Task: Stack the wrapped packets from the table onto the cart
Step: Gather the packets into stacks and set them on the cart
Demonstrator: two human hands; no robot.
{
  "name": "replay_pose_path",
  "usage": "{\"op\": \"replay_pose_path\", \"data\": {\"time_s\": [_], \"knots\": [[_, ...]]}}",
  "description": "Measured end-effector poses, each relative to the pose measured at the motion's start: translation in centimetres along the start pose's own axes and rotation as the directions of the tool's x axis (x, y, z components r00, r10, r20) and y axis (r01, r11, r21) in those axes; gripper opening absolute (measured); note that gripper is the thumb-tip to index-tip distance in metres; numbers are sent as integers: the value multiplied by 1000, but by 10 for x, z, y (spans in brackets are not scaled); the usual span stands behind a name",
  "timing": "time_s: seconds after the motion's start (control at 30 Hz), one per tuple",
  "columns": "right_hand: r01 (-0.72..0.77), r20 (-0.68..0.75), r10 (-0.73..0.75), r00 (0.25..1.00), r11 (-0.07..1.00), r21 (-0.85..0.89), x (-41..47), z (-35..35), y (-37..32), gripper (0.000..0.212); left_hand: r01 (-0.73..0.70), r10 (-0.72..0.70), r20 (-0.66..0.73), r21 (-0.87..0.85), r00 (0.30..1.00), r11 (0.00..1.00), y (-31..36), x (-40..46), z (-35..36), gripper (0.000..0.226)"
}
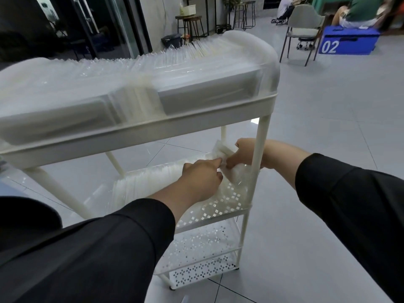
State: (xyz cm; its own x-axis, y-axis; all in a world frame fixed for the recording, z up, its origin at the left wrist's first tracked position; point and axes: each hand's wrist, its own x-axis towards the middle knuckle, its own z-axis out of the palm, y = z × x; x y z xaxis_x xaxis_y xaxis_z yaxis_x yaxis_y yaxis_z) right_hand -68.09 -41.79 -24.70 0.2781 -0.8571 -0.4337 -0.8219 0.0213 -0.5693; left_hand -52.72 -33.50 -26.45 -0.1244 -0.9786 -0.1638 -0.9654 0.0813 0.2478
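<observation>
A white three-tier cart (261,154) stands in front of me. Its top tray (153,125) is packed with a long row of clear wrapped packets (135,71) standing on edge. On the middle shelf (220,206) another row of packets (150,180) fills the left part. My right hand (242,153) reaches in past the right post and grips a small bundle of packets (223,150) at the row's right end. My left hand (202,178) is under the top tray, its fingers touching the same bundle from the left.
The perforated bottom shelf (196,274) sits low near the floor. Behind the cart are a blue box marked 02 (347,41), a grey chair (305,29), wooden stools (192,25), a bin (172,40) and seated people at the far right.
</observation>
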Motion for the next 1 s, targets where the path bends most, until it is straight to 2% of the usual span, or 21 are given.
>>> {"op": "replay_pose_path", "data": {"time_s": [0.1,0.2,0.27,0.3,0.43,0.53,0.6,0.67,0.83,1.0], "knots": [[29,-27,-30,999,999,-26,1,6,-4,41,3,-3,9,8,1000,1000,-2,1,3,38],[48,11,-49,999,998,31,-2,9,-3,66,29,-30,43,8,999,1000,-3,2,5,53],[64,38,-68,997,992,106,-2,11,1,84,30,-31,11,21,999,999,-6,1,5,48],[76,30,-81,996,989,128,-3,13,4,86,35,-35,-4,22,999,999,-7,0,5,42],[111,-42,-104,994,969,222,1,23,19,61,58,-59,-10,-57,998,997,-11,-1,6,36],[140,-77,-122,990,944,299,6,24,30,43,56,-60,-63,-54,996,997,-14,-1,10,53],[178,-115,-153,981,950,256,9,25,36,34,48,-48,-102,-9,994,999,-15,-4,10,62],[209,-167,-182,969,965,162,6,26,37,31,-3,11,-127,65,992,998,-16,-9,14,63],[238,-216,-208,954,963,125,7,34,36,39,-37,26,58,207,998,978,-19,-14,25,82],[304,-262,-292,920,953,4,2,34,40,39,-42,31,51,237,998,971,-17,-13,26,87]]}}
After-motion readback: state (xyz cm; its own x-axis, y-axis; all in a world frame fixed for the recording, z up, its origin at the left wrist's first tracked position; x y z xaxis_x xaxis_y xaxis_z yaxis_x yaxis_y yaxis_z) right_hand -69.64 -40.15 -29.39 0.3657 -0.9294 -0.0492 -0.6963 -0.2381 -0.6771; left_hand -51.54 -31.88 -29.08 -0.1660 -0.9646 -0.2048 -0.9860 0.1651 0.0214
